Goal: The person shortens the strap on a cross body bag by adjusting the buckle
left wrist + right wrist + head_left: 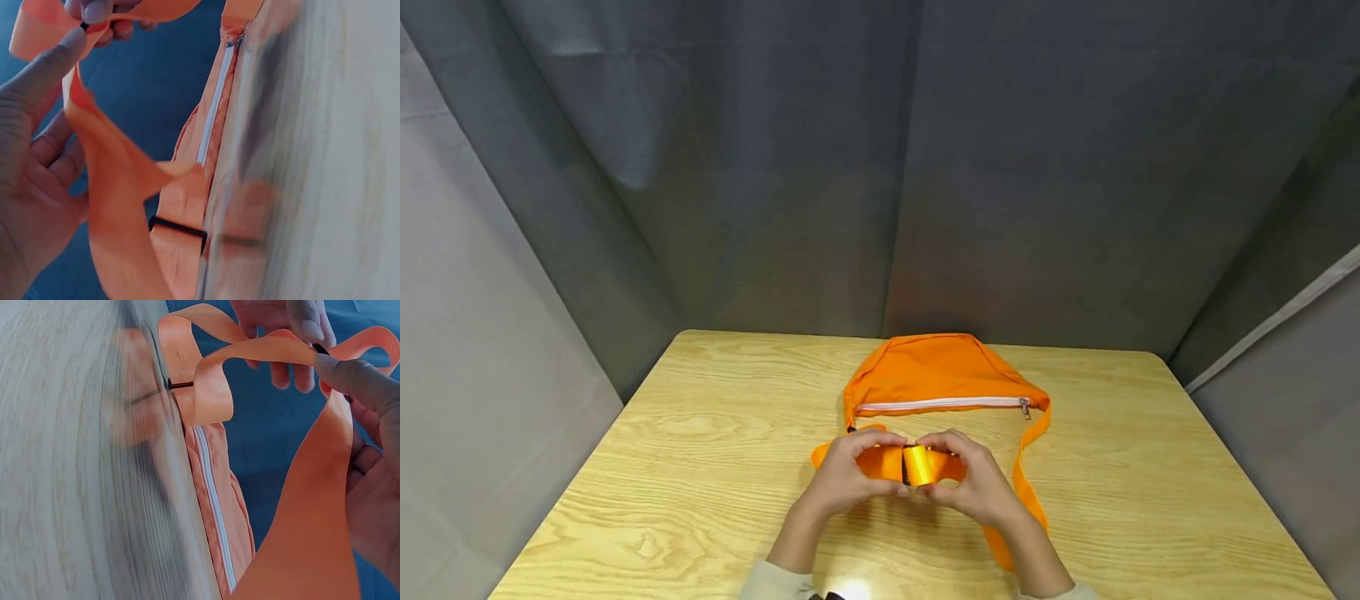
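Observation:
An orange waist bag [940,371] with a white zipper [936,406] lies toward the back of the table. Its orange strap [1032,492] trails down the right side and up into both hands. My left hand [838,479] pinches the strap at one side of a small black buckle [906,467], thumb below and fingers above in the head view. From the other side my right hand [977,483] pinches the strap by the same buckle, where a short orange loop [918,465] stands up. Fingers partly hide the buckle in both wrist views.
The bag rests on a light wood-grain table [700,475]. Grey curtains [790,183] hang behind and at both sides. A second black strap fitting [178,232] sits near the bag's end, close to the tabletop.

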`<state>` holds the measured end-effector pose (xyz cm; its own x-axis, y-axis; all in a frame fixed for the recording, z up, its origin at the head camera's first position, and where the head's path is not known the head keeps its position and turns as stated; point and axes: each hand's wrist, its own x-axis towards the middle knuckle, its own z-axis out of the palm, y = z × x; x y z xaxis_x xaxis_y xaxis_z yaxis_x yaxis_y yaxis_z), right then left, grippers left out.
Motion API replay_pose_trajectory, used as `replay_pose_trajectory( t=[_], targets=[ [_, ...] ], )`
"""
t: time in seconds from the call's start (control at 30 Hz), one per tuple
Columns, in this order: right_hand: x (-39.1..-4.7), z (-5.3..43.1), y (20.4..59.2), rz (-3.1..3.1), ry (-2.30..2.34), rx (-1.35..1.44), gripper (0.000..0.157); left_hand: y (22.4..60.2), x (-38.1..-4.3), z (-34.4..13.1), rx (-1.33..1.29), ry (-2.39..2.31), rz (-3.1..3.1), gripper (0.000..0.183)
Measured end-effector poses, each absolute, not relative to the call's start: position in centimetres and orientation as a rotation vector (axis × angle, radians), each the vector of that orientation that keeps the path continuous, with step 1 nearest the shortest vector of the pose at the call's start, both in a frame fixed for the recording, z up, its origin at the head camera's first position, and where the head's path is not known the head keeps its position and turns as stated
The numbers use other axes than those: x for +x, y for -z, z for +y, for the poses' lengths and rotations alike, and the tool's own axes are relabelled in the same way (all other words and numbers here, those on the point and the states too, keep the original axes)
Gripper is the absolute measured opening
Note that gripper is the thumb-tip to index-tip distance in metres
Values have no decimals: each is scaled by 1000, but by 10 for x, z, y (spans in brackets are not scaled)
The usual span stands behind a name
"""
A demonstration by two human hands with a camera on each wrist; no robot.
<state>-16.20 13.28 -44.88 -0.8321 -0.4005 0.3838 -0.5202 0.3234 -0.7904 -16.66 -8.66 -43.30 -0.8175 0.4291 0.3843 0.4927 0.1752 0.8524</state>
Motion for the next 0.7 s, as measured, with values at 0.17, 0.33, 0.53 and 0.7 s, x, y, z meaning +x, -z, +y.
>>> replay_pose_trajectory(
  t=[0.17,0.33,0.53,0.7],
  targets=[
    [-160,135,451,-2449,-1544,823,52,428,-163,-97,-891,1620,-2374,51],
    [-156,132,449,-2456,-1613,820,52,432,-164,-100,-907,1605,-2415,48],
    [-159,134,452,-2446,-1701,826,52,430,-168,-103,-905,1644,-2472,43],
    [-159,137,450,-2443,-1704,855,51,433,-172,-105,-936,1674,-2467,21]
  ],
)
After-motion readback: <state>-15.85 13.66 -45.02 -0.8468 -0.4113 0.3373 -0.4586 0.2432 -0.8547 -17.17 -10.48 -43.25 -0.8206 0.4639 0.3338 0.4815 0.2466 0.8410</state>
